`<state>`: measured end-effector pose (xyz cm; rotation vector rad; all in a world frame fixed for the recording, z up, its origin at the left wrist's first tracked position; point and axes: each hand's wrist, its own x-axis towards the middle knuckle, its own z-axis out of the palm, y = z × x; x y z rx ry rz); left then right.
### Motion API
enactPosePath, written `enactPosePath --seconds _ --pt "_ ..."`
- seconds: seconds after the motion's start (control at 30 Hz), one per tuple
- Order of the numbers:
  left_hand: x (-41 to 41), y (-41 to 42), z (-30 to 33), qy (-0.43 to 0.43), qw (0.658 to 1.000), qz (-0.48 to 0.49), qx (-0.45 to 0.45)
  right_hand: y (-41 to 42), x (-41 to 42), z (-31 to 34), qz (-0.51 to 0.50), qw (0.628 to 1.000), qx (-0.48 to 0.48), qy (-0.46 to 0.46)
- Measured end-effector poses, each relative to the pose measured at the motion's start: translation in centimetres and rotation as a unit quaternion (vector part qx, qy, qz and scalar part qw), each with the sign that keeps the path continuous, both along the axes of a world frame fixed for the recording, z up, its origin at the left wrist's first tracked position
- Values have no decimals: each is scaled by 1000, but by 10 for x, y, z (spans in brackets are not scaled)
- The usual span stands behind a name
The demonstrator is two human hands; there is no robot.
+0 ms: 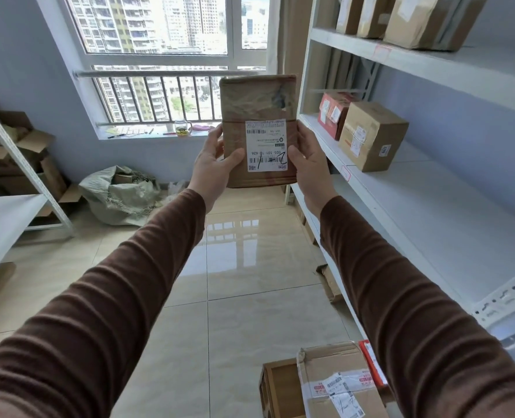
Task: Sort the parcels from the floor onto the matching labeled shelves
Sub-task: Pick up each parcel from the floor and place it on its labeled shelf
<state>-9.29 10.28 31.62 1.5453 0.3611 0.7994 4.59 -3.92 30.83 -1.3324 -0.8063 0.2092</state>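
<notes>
Big white rack (431, 188) runs down the right, tiers stretching from near to far, small tags on the front rails. The middle tier already carries a brown box (372, 135) and a red box (331, 113) at its far end; more parcels sit on the tier above. On the floor, near right, a taped carton (337, 384) waits its turn.

Centre stage: the parcel (259, 131), held up at arm's length in front of the window, label (266, 145) facing the camera but upside down. Left hand (212, 164) wraps the lower left edge, thumb across the face; right hand (307, 158) clamps the lower right edge, thumb alongside the label.

This looks like the read-the-label step. Best play: turn the parcel so the print reads upright, check the handwritten mark against the rail tags, and only then commit to a tier. Both hands should stay on while it turns, since the wrap looks slick. The tags themselves are too small to read from here.
</notes>
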Motion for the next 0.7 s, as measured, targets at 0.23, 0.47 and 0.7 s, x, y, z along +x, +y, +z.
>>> enactPosePath --seconds 0.23,0.47,0.7 --pt "-39 102 -6 6 999 24 -22 111 -30 -1 22 1000 4 19" --pt "-111 246 -5 53 991 123 -10 257 -89 6 116 992 -15 54" --pt "-173 359 -13 59 976 208 -41 383 -135 7 257 961 -40 96"
